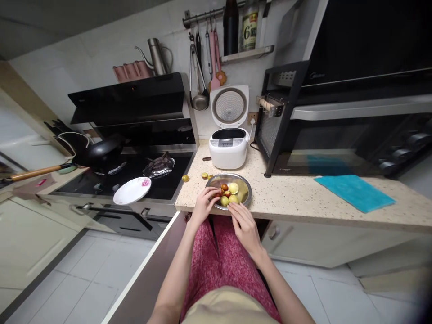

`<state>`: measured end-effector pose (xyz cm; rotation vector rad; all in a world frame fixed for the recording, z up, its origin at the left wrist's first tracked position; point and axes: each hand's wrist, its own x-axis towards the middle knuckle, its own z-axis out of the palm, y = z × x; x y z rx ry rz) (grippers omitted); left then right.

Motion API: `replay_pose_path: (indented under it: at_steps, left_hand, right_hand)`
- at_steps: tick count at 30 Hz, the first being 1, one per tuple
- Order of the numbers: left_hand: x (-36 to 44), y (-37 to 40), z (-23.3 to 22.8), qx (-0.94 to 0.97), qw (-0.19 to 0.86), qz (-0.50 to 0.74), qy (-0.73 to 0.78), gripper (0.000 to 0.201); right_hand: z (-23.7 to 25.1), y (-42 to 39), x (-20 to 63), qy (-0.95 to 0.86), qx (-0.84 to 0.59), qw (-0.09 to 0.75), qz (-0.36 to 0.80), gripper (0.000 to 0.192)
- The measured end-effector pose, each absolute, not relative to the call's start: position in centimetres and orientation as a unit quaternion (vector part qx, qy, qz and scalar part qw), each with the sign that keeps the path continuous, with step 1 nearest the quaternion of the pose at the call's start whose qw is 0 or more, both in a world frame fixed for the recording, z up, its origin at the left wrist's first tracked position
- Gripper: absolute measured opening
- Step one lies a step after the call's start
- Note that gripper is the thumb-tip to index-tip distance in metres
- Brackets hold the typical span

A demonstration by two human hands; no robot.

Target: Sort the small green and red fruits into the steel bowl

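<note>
A shallow metal bowl (243, 182) sits at the counter's front edge and holds several small fruits (232, 188), some yellow-green, some reddish-brown. My left hand (203, 206) reaches into the bowl's near left side, its fingertips closed around a reddish fruit (221, 193). My right hand (245, 227) rests at the bowl's near rim, fingertips touching a yellow-green fruit (234, 199). Whether it grips that fruit I cannot tell.
Two loose fruits (185, 178) lie on the speckled counter (297, 195) left of the bowl. Behind it stands an open white rice cooker (228, 147). A black oven (344, 130) and blue cloth (354, 191) are to the right. A hob with a white plate (132, 190) and wok (101, 151) is left.
</note>
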<state>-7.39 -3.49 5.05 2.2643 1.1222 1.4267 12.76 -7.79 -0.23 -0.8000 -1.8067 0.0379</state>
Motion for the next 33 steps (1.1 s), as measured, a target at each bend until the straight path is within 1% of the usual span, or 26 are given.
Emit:
replay_pose_path:
  at_steps: [7, 11, 19, 23, 33]
  left_hand:
    - [-7.6, -3.6, 5.5, 0.785, 0.181, 0.429, 0.409, 0.026]
    - [-7.6, -3.7, 5.1, 0.798, 0.158, 0.401, 0.421, 0.032]
    - [-7.4, -4.3, 3.2, 0.786, 0.123, 0.428, 0.429, 0.033]
    - [-6.8, -5.3, 3.3, 0.784, 0.125, 0.436, 0.423, 0.034]
    - [-5.2, -6.2, 2.9, 0.770, 0.101, 0.463, 0.428, 0.032]
  right_hand:
    - [-0.3, -7.8, 13.0, -0.764, -0.340, 0.547, 0.028, 0.051]
    - [-0.4, -7.8, 13.0, -0.766, -0.342, 0.544, 0.030, 0.053]
    - [-0.6, -7.8, 13.2, -0.766, -0.343, 0.543, 0.031, 0.048]
    - [-0.4, -7.8, 13.1, -0.759, -0.356, 0.545, 0.020, 0.043]
    - [-0.5, -7.7, 13.0, -0.749, -0.379, 0.542, 0.033, 0.044]
